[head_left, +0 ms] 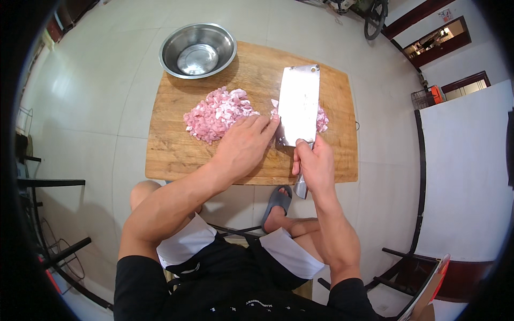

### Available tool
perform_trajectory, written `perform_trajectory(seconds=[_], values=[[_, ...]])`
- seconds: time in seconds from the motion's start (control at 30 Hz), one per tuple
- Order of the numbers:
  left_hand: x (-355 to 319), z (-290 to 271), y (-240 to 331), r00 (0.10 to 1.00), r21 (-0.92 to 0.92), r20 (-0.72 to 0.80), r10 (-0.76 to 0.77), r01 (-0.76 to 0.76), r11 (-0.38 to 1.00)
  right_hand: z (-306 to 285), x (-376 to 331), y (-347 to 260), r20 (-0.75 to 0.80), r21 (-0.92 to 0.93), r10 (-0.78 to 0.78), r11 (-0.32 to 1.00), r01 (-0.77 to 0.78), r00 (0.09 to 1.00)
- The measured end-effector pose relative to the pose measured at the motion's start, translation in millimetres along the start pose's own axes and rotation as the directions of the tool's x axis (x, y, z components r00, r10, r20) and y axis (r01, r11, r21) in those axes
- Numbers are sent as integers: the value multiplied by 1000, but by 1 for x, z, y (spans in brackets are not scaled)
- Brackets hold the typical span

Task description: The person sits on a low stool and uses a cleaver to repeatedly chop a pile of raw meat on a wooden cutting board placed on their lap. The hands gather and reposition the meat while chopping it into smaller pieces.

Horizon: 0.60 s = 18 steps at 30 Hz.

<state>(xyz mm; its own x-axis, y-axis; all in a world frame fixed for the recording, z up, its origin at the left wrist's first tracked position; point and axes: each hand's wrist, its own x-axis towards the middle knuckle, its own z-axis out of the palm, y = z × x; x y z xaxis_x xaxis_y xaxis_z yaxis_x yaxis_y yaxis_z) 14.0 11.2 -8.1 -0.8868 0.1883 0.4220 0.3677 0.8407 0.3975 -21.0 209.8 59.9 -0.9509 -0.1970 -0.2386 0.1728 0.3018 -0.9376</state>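
A right hand (316,163) grips the steel handle of a broad rectangular cleaver (299,105), blade flat over pink diced meat (219,113) on a wooden chopping board (171,155); the left hand (243,147) rests open-fingered beside the blade. A round steel bowl (198,50) sits at the board's far corner.

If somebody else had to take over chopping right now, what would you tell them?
Right hand grips the cleaver by its handle, blade lying flat over a small pile of meat.
Left hand rests palm down on the wooden board, fingertips at the blade's edge.
Done: a big heap of diced pink meat sits left of the blade.
Left: the bits by the cleaver; the steel bowl at the board's far corner is empty.
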Motion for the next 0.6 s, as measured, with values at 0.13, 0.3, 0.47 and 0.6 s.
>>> perform_trajectory(seconds=[0.13,0.3,0.47,0.6], values=[[0,-5,2,1000,-7,25,-8,8,1000,0,1,0,-1,-8,11,1000,-11,1000],[0,-8,2,999,-15,41,9,-9,1000,0,4,-1,-46,-30,-4,1000,3,999],[-5,-12,-4,999,-102,27,21,-18,995,-19,-11,-20,-25,-307,-105,947,92,994],[-8,-7,-8,999,-76,21,31,-29,997,-28,-35,-38,36,-618,-89,780,93,995]])
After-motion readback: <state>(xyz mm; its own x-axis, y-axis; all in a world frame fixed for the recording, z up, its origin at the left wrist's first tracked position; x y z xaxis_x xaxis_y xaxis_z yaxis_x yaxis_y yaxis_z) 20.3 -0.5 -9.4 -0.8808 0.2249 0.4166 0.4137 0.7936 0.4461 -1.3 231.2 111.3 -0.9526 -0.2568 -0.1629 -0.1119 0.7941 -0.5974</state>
